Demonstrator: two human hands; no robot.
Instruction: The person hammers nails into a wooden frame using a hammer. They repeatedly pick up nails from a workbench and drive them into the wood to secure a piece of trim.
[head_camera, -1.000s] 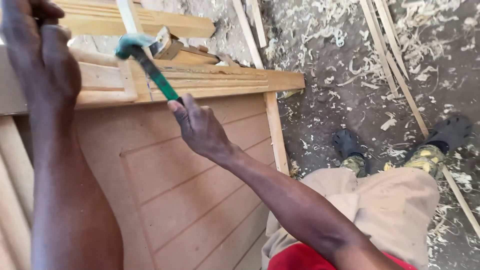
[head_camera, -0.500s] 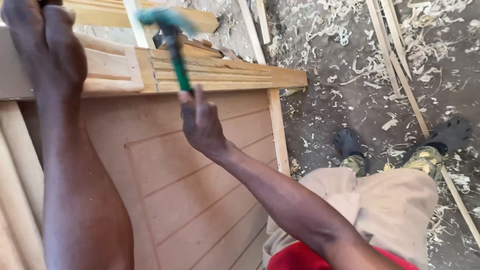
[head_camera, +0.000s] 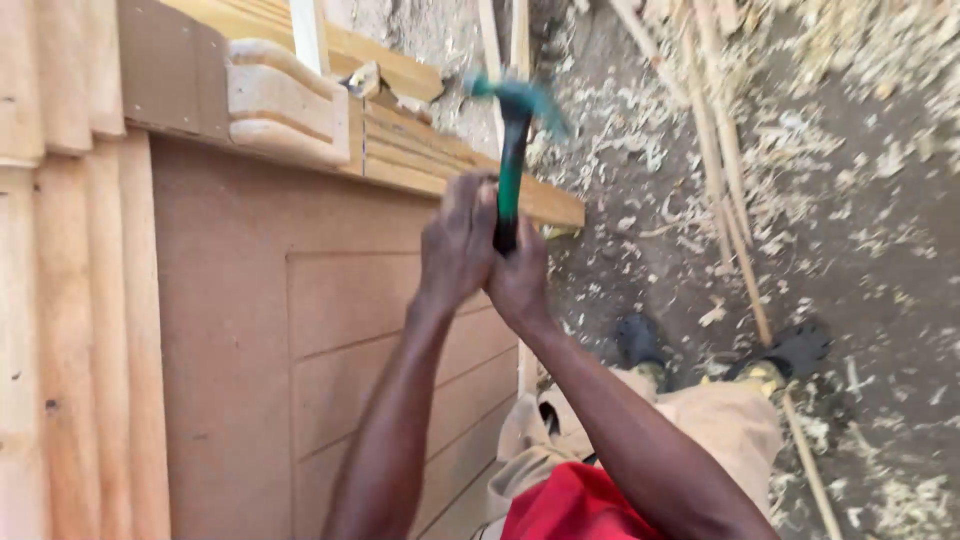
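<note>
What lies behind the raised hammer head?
Behind the hammer head: bare dirt ground strewn with wood shavings, plus thin wooden strips. Both hands cover the lower handle, so that part is hidden.

lighting: daylight is falling bright and even, glaring pale on the wood shavings (head_camera: 800, 150) at upper right. shadows: soft shade is lying over the ground (head_camera: 900, 300) and the shoes (head_camera: 640, 340). blur: the hammer (head_camera: 515, 130) head is smearing with motion; both hands are staying fairly sharp. focus: the wooden panel (head_camera: 230, 350) is showing clear grain. edges: far planks are softening slightly.
</note>
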